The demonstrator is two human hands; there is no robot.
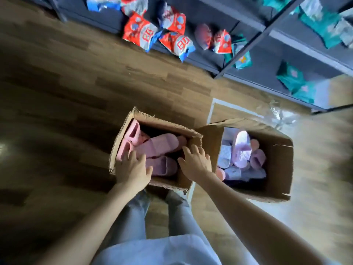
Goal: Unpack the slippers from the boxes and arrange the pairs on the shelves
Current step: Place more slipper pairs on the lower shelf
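Down at the person's feet, on the wood floor [66, 92], two open boxes sit side by side, and both hands are over the left box [166, 123]. The left hand [133, 167] hangs at that box's 8 o'clock corner, fingers spread and holding nothing. Its fingertips reach the near end of the top pink slipper [158, 145], though I can't tell whether they touch it. The right hand [195, 161] is at the box's 3 o'clock side, above the wall next to the right box [277, 169], also spread and empty. The hands are apart, with the slipper between them.

That slipper is what the next move turns on. It lies on top of the pile with its long axis running from about 8 o'clock to 2 o'clock, so one end points toward each hand. The left hand looks a shade nearer. A second pink slipper [162, 166] lies just beside it toward 6 o'clock, turned much the same way, between the two wrists. I'd guess these two make the pair, one for each hand.

The right box holds lilac slippers [241, 148], with no hand on them. The shelves [263, 62] stand at 12 to 2 o'clock from the boxes, well apart from the hands, and carry packets [139, 31]. Any lift will have to travel up and away in that direction.
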